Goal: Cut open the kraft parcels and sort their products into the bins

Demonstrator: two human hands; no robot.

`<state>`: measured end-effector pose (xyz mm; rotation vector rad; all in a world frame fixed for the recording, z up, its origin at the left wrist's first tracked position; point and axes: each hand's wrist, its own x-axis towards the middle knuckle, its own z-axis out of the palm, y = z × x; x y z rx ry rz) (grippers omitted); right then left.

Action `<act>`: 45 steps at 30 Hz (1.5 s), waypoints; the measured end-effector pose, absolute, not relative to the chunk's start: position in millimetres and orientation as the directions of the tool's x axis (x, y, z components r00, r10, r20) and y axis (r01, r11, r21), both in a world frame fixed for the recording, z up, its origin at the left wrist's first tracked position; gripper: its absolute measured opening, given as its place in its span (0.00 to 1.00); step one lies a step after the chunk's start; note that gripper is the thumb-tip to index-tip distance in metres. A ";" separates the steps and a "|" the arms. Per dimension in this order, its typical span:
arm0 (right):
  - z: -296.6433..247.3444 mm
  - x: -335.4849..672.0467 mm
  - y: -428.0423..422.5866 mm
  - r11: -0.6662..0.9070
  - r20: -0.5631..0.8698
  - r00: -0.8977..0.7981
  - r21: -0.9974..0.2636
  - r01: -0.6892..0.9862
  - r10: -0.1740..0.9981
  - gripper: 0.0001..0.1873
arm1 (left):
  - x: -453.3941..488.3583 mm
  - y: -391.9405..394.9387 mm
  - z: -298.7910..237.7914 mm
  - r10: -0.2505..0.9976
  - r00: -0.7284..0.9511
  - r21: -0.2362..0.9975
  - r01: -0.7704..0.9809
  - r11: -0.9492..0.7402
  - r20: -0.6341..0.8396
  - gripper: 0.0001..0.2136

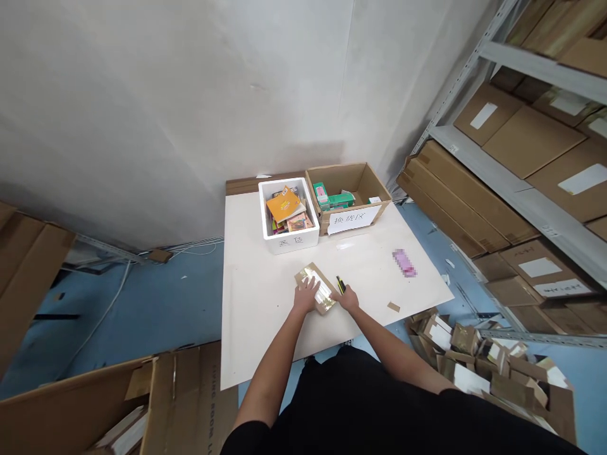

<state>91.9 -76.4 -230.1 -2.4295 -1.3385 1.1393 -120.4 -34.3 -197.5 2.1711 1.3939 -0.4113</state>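
Note:
A small cardboard package (324, 306) with shiny tape and a white label lies on the white table. My left hand (307, 294) rests across its top, fingers spread over the label. At the package's right edge, my right hand (348, 299) is closed around a black-and-yellow utility knife (341, 284). The knife points up and away from me; I cannot make out its blade. The fingertips of that hand come close to the package or touch it.
Behind stand a white foam box (294, 242) of booklets and an open carton (379, 213) with green boxes. A blurred pink item (404, 263) and a cardboard scrap (393, 306) lie rightward on the table (251, 316). Shelves (502, 170) of cartons stand right; discarded boxes (478, 354) cover the floor.

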 end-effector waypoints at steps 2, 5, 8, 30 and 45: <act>-217.9 82.4 -46.9 -0.565 -0.535 0.300 -0.445 0.694 0.790 0.32 | -123.5 -45.6 -203.0 0.799 0.296 0.196 0.954 -0.225 -0.523 0.41; -202.9 64.7 -10.4 -0.473 -0.521 0.180 -0.509 0.719 0.834 0.30 | -125.9 -62.6 -207.7 0.857 0.130 0.101 0.991 -0.092 -0.499 0.38; -198.1 54.0 -2.8 -0.475 -0.487 0.164 -0.629 0.615 0.858 0.23 | -133.2 -74.0 -209.0 0.890 0.110 0.114 0.991 -0.066 -0.442 0.35; -207.0 79.4 -81.7 -0.662 -0.692 0.092 -0.632 0.402 0.716 0.30 | -152.6 -81.7 -216.0 0.894 0.231 0.126 0.972 -0.197 -0.384 0.32; -218.7 63.5 -113.6 -0.736 -0.691 0.261 -0.598 0.316 0.674 0.25 | -184.6 -48.8 -196.5 0.906 0.219 0.185 0.970 -0.160 -0.362 0.29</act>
